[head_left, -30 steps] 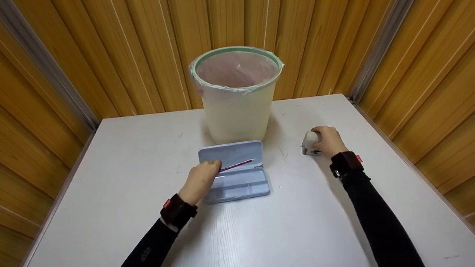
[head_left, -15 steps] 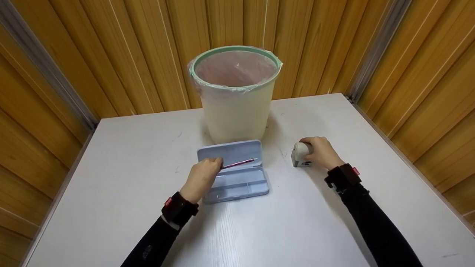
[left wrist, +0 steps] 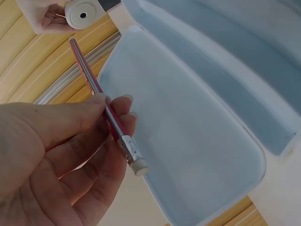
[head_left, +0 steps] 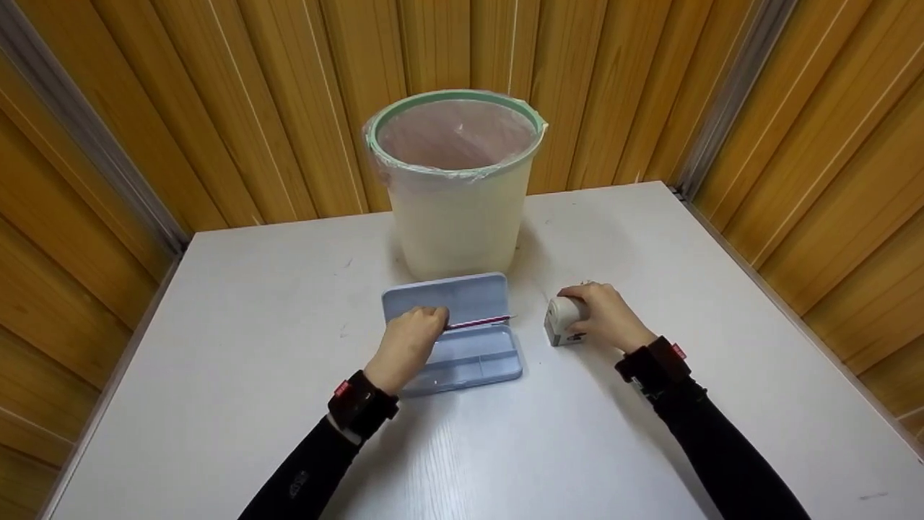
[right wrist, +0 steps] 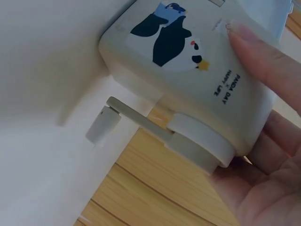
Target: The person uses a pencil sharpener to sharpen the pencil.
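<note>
My left hand [head_left: 408, 347] pinches a red-striped pencil [left wrist: 96, 84] between thumb and fingers, its white eraser end showing in the left wrist view. The pencil's point is directed right, over the open light-blue pencil case [head_left: 498, 367]. To the right of the case, my right hand [head_left: 608, 316] grips an upright white crank pencil sharpener [head_left: 565, 321] from above. A panda print and a crank handle [right wrist: 141, 120] show on the sharpener in the right wrist view. Its round front hole faces the pencil in the left wrist view. A small gap separates the pencil's tip from the sharpener.
A cream bin [head_left: 462, 224] with a green rim and plastic liner stands right behind the case. The white table [head_left: 274, 289] meets wood-patterned walls [head_left: 433, 43] at the back and sides.
My right hand has brought the sharpener left and toward me, closer to the case. My left hand has shifted slightly right with the pencil in the last half second.
</note>
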A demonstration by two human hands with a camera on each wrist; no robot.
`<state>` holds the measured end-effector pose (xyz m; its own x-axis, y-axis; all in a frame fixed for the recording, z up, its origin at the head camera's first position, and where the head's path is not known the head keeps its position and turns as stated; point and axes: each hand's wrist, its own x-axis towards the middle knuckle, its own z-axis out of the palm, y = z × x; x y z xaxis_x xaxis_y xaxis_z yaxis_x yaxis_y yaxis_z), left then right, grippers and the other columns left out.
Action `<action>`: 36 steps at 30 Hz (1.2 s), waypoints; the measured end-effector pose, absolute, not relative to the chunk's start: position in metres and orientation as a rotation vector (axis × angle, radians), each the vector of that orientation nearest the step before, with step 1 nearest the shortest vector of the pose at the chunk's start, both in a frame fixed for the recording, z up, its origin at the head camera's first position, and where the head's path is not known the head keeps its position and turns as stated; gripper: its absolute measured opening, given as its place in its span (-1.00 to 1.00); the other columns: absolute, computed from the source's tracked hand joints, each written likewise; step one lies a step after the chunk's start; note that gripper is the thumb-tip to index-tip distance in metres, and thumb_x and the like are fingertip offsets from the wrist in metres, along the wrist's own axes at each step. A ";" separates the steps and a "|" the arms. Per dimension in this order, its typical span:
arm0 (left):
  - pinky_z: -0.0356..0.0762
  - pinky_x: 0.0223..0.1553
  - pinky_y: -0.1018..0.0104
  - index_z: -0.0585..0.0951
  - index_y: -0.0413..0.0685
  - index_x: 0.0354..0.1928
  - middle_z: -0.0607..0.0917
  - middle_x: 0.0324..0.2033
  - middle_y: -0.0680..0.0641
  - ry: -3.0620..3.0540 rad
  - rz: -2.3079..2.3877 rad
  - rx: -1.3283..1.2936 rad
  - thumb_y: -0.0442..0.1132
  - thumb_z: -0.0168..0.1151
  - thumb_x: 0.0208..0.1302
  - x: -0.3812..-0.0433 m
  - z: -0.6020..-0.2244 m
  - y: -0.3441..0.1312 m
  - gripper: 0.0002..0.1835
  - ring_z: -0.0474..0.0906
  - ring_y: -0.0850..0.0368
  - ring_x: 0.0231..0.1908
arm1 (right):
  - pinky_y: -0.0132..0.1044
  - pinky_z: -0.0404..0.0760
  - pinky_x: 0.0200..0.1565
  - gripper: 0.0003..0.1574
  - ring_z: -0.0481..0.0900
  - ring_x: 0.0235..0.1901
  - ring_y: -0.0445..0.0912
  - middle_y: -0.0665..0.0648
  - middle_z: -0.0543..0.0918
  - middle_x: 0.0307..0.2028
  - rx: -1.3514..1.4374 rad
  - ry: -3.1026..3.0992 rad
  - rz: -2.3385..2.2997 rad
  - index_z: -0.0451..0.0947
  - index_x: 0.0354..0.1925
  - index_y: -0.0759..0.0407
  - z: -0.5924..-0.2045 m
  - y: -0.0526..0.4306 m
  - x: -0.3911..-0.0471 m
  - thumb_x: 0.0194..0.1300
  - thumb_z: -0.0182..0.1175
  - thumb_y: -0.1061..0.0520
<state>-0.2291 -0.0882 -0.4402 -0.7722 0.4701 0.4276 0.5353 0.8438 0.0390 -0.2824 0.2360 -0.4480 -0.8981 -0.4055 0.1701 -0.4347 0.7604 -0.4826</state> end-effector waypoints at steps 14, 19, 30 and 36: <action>0.65 -0.53 0.13 0.50 -0.12 -0.41 0.71 -0.46 -0.05 -2.688 -0.164 -0.773 -0.55 0.20 0.10 -0.236 -0.446 -0.067 -0.82 0.67 -0.01 -0.42 | 0.14 0.55 0.01 -0.36 0.64 -0.14 0.21 0.31 0.75 -0.15 0.739 -2.853 0.734 0.64 -0.07 0.38 -0.449 0.231 -0.279 -0.24 0.55 0.35; 0.65 -0.53 0.13 0.52 -0.13 -0.41 0.72 -0.45 -0.06 -2.686 -0.156 -0.787 -0.55 0.20 0.10 -0.241 -0.448 -0.057 -0.83 0.68 -0.01 -0.42 | 0.13 0.56 0.01 -0.37 0.64 -0.14 0.21 0.31 0.75 -0.15 0.727 -2.863 0.748 0.64 -0.07 0.38 -0.448 0.230 -0.279 -0.23 0.55 0.35; 0.67 -0.48 0.11 0.56 -0.15 -0.35 0.73 -0.42 -0.09 -2.748 -0.192 -0.791 -0.56 0.19 0.13 -0.250 -0.448 -0.040 -0.84 0.69 -0.03 -0.40 | 0.13 0.55 0.03 -0.35 0.63 -0.10 0.22 0.33 0.73 -0.12 0.718 -2.883 0.749 0.63 -0.04 0.39 -0.447 0.230 -0.277 -0.21 0.54 0.35; 0.66 -0.51 0.08 0.55 -0.13 -0.39 0.74 -0.43 -0.07 -2.724 -0.168 -0.786 -0.53 0.19 0.12 -0.253 -0.449 -0.031 -0.85 0.70 -0.05 -0.42 | 0.12 0.57 0.04 -0.36 0.65 -0.10 0.22 0.34 0.74 -0.12 0.706 -2.899 0.749 0.63 -0.04 0.40 -0.446 0.229 -0.278 -0.20 0.54 0.37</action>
<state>-0.2532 -0.0314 -0.4491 -0.8050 0.5015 0.3170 0.5366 0.8433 0.0283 -0.2776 0.2291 -0.4457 -0.8927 -0.4162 0.1729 -0.4478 0.7764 -0.4434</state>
